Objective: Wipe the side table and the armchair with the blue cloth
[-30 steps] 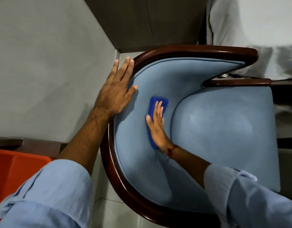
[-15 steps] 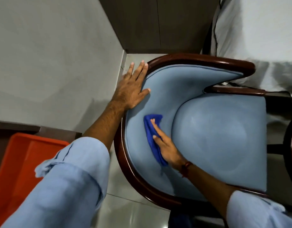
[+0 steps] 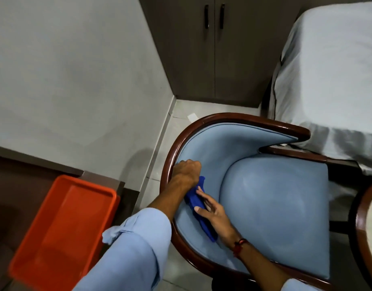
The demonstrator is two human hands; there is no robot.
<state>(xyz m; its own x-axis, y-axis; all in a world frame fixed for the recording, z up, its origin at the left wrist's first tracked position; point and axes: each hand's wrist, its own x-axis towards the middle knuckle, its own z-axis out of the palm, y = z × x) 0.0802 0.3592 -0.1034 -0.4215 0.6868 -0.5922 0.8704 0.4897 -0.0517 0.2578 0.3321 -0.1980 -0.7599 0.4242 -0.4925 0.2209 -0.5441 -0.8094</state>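
The armchair point(image 3: 271, 206) has light blue upholstery and a dark curved wooden rim point(image 3: 244, 118). My left hand point(image 3: 186, 172) is curled over the rim and the padded back on the chair's left side. My right hand point(image 3: 213, 211) presses the blue cloth point(image 3: 193, 200) against the inside of the backrest, fingers spread over it. The cloth is crumpled, and one end of it sticks out under my wrist. The side table point(image 3: 362, 225) shows only as a round wooden edge at the far right.
An orange tray point(image 3: 61, 223) lies on a dark desk at the lower left. A bed with a pale sheet point(image 3: 332, 70) stands right behind the chair's far arm. A dark cabinet point(image 3: 214, 55) fills the corner, with a grey wall to its left and tiled floor point(image 3: 178, 114) below.
My left hand went from lying flat on the chair's back to a curled grip on the rim. My right hand slid the cloth down the inner back towards me. The view pulled back.
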